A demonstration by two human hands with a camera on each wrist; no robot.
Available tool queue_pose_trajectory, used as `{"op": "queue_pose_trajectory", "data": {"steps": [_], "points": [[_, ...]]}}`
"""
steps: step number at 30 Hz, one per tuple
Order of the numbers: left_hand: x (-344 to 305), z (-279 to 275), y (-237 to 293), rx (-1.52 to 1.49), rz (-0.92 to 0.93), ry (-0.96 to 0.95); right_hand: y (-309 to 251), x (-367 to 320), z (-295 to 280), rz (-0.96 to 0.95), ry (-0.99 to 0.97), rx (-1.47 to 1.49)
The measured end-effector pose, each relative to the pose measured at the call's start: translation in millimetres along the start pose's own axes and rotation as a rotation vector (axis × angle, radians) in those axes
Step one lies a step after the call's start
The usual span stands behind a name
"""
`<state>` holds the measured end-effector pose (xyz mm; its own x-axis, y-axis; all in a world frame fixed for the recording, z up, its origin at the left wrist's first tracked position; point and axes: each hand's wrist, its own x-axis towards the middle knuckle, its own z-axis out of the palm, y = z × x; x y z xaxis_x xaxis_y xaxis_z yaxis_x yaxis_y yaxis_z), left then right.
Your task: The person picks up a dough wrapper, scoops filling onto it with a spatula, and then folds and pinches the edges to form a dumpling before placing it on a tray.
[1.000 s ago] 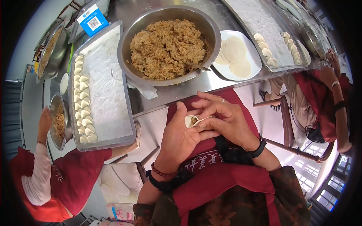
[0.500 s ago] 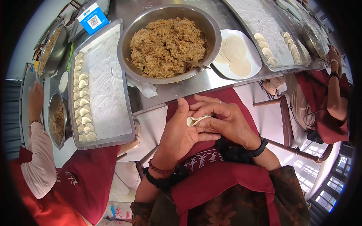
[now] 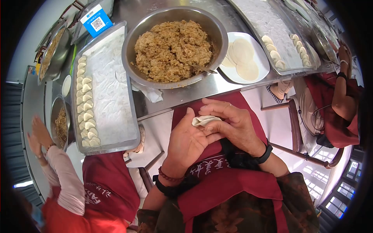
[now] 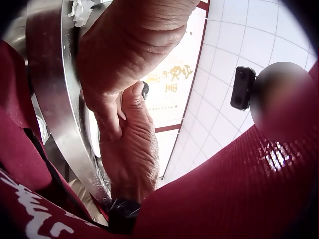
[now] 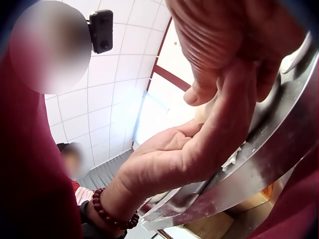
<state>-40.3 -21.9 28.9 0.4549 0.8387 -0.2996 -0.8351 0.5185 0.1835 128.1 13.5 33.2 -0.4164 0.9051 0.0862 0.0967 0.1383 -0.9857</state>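
A pale dough wrapper [image 3: 205, 120], folded over into a half-round, sits between the two hands in the head view; whatever is inside is hidden. My right hand [image 3: 237, 126] pinches its edge between thumb and curled fingers. My left hand [image 3: 186, 143] lies palm up beneath and beside it, thumb raised, fingers mostly hidden behind the right hand. In the right wrist view a bit of the wrapper [image 5: 205, 112] shows between the hands. The left wrist view has the right hand [image 4: 130, 149] meeting the left, with a sliver of dough between.
On the metal table stand a bowl [image 3: 128, 58] of filling with a spoon, a plate [image 3: 233, 76] of round wrappers, and a tray [image 3: 134, 134] with rows of dumplings at left. Another tray [image 3: 252, 23] lies at right. People in red aprons sit on both sides.
The wrapper was partly open with filling visible and is now folded over. Both hands stay close together. The person at left has moved their arms, and both their hands now show.
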Motion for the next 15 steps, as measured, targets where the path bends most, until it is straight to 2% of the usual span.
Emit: {"op": "queue_pose_trajectory", "data": {"steps": [5, 10, 13, 15], "points": [[2, 1, -2, 0.071, 0.003, 0.026, 9, 1, -1, -0.040, -0.003, 0.010], [1, 15, -2, 0.291, 0.042, 0.085, 6, 1, -1, -0.073, 0.019, -0.036], [1, 14, -1, 0.371, 0.040, 0.094, 0, 1, 2, 0.043, 0.048, 0.126], [2, 10, -2, 0.349, 0.034, 0.100, -8, 0, 4, 0.111, 0.085, 0.129]]}}
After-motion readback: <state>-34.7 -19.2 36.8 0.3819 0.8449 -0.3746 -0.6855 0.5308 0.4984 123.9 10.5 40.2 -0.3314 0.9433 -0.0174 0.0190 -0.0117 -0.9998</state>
